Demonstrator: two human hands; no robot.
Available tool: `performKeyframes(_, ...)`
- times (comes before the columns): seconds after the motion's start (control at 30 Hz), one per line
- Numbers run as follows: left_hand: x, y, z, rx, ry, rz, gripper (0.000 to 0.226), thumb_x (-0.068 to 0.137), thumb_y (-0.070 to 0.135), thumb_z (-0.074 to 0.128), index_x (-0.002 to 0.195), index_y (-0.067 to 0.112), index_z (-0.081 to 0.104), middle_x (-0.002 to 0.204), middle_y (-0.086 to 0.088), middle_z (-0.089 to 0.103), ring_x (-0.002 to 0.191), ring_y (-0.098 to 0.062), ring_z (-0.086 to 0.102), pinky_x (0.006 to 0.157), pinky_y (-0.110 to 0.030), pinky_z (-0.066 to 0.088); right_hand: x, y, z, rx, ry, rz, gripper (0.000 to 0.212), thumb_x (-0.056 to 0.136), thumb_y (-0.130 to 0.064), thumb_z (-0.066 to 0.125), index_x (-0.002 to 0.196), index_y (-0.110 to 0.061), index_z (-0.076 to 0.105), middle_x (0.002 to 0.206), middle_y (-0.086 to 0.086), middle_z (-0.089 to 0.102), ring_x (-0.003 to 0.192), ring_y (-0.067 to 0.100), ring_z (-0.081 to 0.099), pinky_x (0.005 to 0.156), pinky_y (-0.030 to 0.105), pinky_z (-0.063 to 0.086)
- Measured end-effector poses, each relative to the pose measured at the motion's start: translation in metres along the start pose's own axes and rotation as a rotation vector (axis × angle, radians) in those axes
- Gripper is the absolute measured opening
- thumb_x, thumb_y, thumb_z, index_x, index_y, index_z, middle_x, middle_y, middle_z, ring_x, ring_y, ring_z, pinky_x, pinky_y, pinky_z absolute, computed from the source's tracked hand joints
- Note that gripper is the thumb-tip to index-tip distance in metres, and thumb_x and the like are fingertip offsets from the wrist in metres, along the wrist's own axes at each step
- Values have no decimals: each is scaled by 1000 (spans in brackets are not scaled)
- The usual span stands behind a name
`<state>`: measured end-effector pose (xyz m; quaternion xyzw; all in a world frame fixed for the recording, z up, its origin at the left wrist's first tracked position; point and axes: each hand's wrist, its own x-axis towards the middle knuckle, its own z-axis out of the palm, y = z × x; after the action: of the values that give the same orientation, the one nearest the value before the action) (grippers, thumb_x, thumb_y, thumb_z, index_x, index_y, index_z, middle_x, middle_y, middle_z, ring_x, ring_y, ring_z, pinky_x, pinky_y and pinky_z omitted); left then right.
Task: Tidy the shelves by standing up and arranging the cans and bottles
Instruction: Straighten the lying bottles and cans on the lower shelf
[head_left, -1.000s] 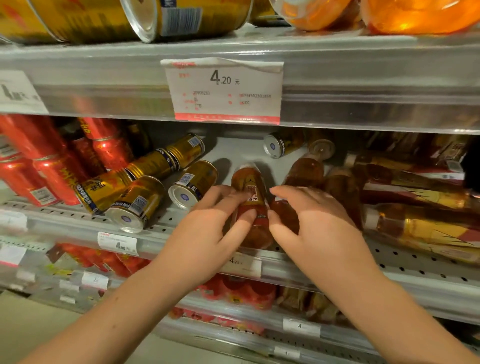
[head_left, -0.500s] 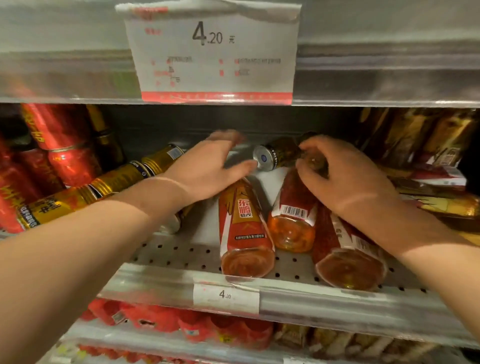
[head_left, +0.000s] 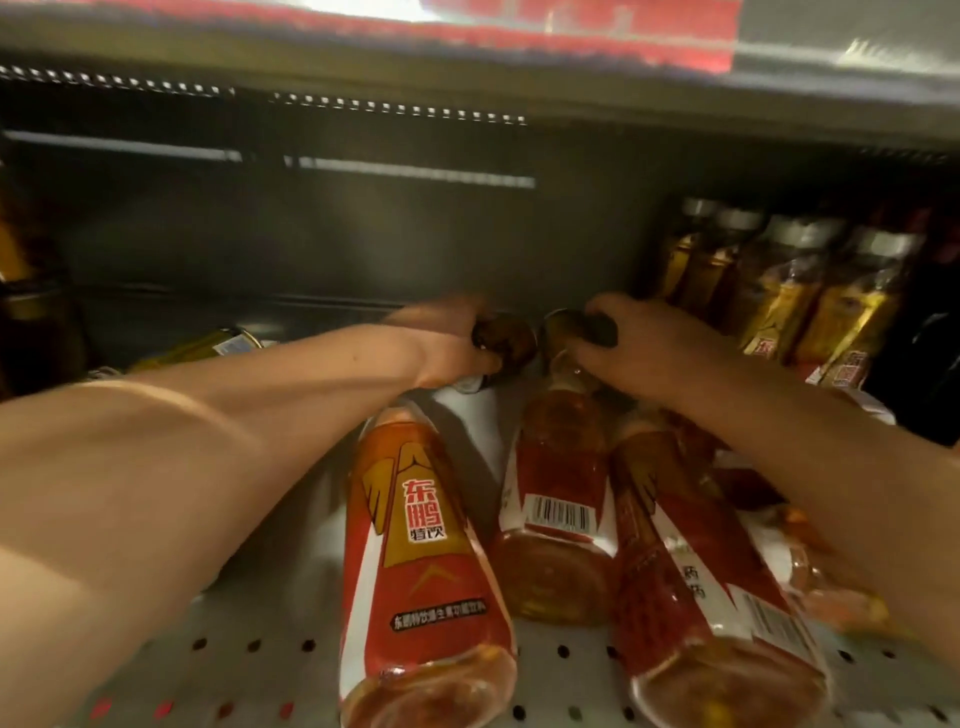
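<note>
Dark can (head_left: 506, 338) grasped by left hand (head_left: 447, 345); right hand (head_left: 660, 353) grip clenches bottle cap (head_left: 597, 328).

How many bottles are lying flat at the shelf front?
3 for sure: left bottle, logo up; middle bottle, barcode up; right bottle beside it. Red-orange bits under the right forearm may be a fourth.

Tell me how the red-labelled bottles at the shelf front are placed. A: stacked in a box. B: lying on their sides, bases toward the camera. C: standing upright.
B: the red-labelled bottles lie flat on the perforated shelf, bases nearest the camera.
</note>
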<state>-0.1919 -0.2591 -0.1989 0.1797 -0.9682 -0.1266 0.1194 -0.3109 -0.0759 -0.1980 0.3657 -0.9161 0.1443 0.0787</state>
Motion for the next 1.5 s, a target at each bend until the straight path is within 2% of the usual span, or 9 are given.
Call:
performKeyframes(0.23, -4, 7, 4, 13, -8, -30, 54, 85, 37, 77, 129, 19, 53, 98, -5, 68, 72, -18, 63, 53, -27, 48, 20, -4, 16, 96, -67, 90, 71, 84, -70, 58, 139, -29, 40, 126, 6, 60, 105, 27, 61, 70, 31, 44)
performKeyframes(0.5, -34, -16, -22, 36, 10, -62, 52, 85, 48, 75, 123, 14, 64, 107, -10, 70, 93, -25, 68, 80, -40, 59, 32, -14, 29, 192, -19, 328, 87, 87, -48, 71, 151, -10, 25, 142, 21, 49, 126, 40, 51, 96, 44, 46)
performKeyframes(0.57, -48, -32, -35, 33, -13, -63, 47, 86, 42, 74, 125, 17, 64, 107, -6, 68, 93, -23, 65, 75, -32, 56, 30, -15, 29, 218, -2, 294, 82, 85, -46, 73, 148, -12, 33, 139, 20, 51, 124, 40, 53, 98, 46, 48)
performKeyframes(0.7, -72, -69, -56, -111, -77, -80, 50, 87, 40, 75, 132, 34, 55, 111, 11, 64, 101, -9, 61, 87, -31, 52, 26, -30, 21, 314, 7, 151, 68, 82, -48, 74, 136, -17, 46, 123, 12, 60, 113, 35, 59, 89, 39, 48)
performKeyframes(0.83, -91, -100, -68, -146, -35, -145, 59, 82, 42, 79, 135, 36, 53, 108, 19, 57, 95, -1, 57, 75, -18, 43, 14, -72, 9, 430, -18, -66, 54, 77, -48, 78, 121, -27, 53, 103, -4, 59, 95, 19, 60, 80, 36, 49)
performKeyframes(0.97, -103, -122, -74, -185, -92, -223, 72, 81, 40, 81, 143, 42, 44, 131, 6, 56, 112, -13, 60, 99, -36, 51, -1, -118, 10, 509, -117, -203, 41, 75, -42, 78, 108, -28, 57, 92, -4, 62, 80, 11, 62, 70, 32, 51)
performKeyframes(1.13, -111, -135, -81, -183, -118, -245, 72, 82, 44, 80, 144, 44, 43, 134, 7, 57, 119, -16, 59, 107, -43, 48, -10, -136, 15, 515, -138, -220, 67, 80, -42, 77, 138, -29, 46, 113, -7, 51, 92, 10, 54, 66, 25, 43)
performKeyframes(1.23, -114, -140, -84, -147, -129, -245, 69, 79, 53, 79, 139, 45, 46, 128, 9, 60, 113, -14, 60, 103, -41, 50, -12, -135, 18, 504, -147, -202, 64, 79, -43, 76, 135, -31, 48, 112, -8, 52, 84, 3, 50, 61, 23, 40)
performKeyframes(1.5, -119, -147, -92, -11, -183, -219, 68, 83, 52, 75, 142, 45, 42, 130, 10, 59, 116, -14, 57, 103, -36, 44, -14, -144, 17, 528, -150, -178, 70, 80, -42, 78, 141, -30, 45, 114, -10, 48, 99, 12, 51, 61, 19, 38)
